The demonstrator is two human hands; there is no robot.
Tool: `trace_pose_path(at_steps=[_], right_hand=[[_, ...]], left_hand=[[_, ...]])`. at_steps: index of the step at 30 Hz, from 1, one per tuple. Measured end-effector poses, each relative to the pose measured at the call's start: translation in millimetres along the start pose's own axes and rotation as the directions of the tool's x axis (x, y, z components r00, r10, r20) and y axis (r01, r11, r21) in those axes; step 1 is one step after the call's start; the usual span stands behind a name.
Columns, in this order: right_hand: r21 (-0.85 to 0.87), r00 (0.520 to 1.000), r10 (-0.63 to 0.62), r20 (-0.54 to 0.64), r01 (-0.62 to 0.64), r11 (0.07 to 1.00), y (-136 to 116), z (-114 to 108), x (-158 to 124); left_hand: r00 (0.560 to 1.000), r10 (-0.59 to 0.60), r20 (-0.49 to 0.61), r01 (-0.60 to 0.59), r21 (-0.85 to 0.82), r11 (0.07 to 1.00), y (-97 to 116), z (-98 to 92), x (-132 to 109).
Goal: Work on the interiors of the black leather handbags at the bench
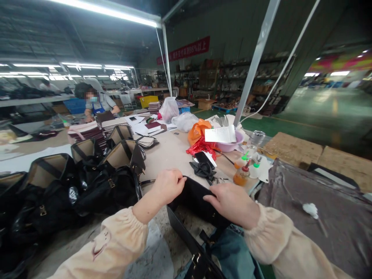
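Right in front of me is a black handbag [199,199], its opening facing up and a strap with gold-coloured hardware hanging at the near side. My left hand [169,185] is closed on the far left corner of its rim, thumb and fingers pinched together. On the same far wall, further right, my right hand [232,201] grips the upper edge, with its thumb on the inner face. Part of the bag is hidden behind my right hand and sleeve. Teal cloth [236,252] lies below, over my lap.
Several black bags with tan linings [50,168] crowd the table's left side. Beyond my hands are orange and red plastic bags [200,145], a purple basin [232,143] and bottles of amber liquid [241,176]. A masked person [99,102] works across the table. A metal post [255,62] rises at the right.
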State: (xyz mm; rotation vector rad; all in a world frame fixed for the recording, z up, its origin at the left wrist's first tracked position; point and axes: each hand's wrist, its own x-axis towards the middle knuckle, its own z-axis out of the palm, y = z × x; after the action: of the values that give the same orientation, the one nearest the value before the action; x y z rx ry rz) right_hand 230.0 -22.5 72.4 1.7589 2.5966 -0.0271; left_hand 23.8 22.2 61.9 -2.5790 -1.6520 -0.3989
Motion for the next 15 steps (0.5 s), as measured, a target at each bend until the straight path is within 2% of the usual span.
trace_pose_path(at_steps=[4,9,12,15], right_hand=[[-0.007,0.998,-0.062,-0.005,0.062,0.998,-17.4,-3.6,32.9],[-0.031,0.982,-0.189,0.029,0.19,0.981,-24.3,-9.9,59.7],[-0.034,0.984,-0.176,0.014,0.176,0.984,-25.1,-12.2,64.0],[0.015,0.995,-0.098,-0.011,0.098,0.995,-22.2,-12.5,65.3]], left_hand=[[1.0,-0.003,0.001,0.003,-0.011,1.0,-1.0,0.8,-2.0],[1.0,0.0,-0.013,-0.001,-0.045,0.999,-5.7,4.9,-1.5],[0.998,0.055,-0.005,-0.055,-0.119,0.991,-9.1,-0.3,0.8],[0.986,0.165,0.003,-0.158,-0.268,0.95,-11.7,-13.9,1.0]])
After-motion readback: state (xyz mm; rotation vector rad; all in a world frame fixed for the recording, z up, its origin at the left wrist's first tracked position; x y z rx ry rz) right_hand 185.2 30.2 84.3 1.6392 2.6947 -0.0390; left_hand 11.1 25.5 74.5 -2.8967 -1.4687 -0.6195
